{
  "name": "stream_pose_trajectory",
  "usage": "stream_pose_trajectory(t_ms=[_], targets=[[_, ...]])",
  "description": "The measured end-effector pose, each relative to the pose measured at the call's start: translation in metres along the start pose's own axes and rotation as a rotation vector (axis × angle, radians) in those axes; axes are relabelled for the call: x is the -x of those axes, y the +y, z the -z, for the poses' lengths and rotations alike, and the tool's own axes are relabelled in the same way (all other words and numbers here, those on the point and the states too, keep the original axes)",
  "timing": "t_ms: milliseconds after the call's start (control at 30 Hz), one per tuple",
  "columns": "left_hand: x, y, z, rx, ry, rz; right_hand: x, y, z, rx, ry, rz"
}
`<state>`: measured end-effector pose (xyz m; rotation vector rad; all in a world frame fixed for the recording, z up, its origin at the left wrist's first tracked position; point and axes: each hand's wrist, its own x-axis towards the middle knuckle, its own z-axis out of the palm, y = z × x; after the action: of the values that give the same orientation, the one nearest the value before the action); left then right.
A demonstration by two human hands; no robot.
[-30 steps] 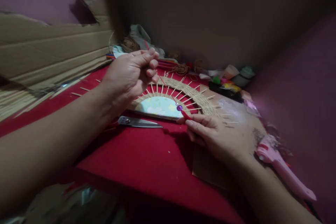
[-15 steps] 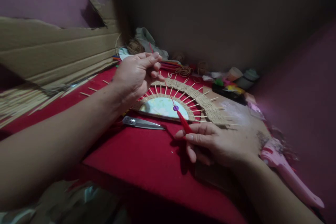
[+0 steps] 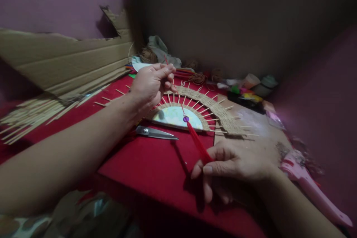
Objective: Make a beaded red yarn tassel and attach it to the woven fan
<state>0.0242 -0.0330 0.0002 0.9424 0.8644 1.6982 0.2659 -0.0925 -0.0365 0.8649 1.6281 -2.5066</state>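
My left hand pinches a thin red cord above the table, its loose end sticking up past the fingertips. On the cord hang a small pale bead and a purple bead, with a red tassel below. My right hand is closed on the tassel's lower strands, lower and nearer to me. Behind the cord lies a half-round woven fan with thin sticks radiating from a pale patterned centre. Scissors rest in front of the fan, their handles hidden by my left arm.
Loose sticks lie at the left beside a cardboard sheet. Twine bundles and cups stand along the back. A pink glue gun is at the right. The red-covered table's front edge is close to me.
My right hand has slid down the tassel toward me, so more red strands show between it and the purple bead. My left hand keeps its pinch on the cord. The view has shifted slightly.
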Motion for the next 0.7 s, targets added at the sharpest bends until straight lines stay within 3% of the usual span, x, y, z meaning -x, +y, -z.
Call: stream_pose_trajectory(t_ms=[333,500,567,600,667,700], targets=[[0.002,-0.010,-0.002,-0.093,-0.020,0.033,0.016,-0.013,-0.012,0.264,-0.205,-0.196],[0.004,-0.010,-0.005,-0.117,-0.025,0.036,0.035,-0.002,-0.011,0.479,-0.159,0.114],[0.005,-0.011,-0.005,-0.118,-0.027,0.028,0.044,0.011,-0.013,0.652,-0.014,0.197],[0.005,-0.011,-0.005,-0.116,-0.028,0.022,0.048,0.019,-0.015,0.821,0.135,0.260],[0.006,-0.011,-0.005,-0.111,-0.033,0.014,0.052,0.037,-0.023,1.294,0.598,0.402],[0.006,-0.010,-0.006,-0.111,-0.032,0.013,0.052,0.045,-0.028,1.388,0.667,0.412]])
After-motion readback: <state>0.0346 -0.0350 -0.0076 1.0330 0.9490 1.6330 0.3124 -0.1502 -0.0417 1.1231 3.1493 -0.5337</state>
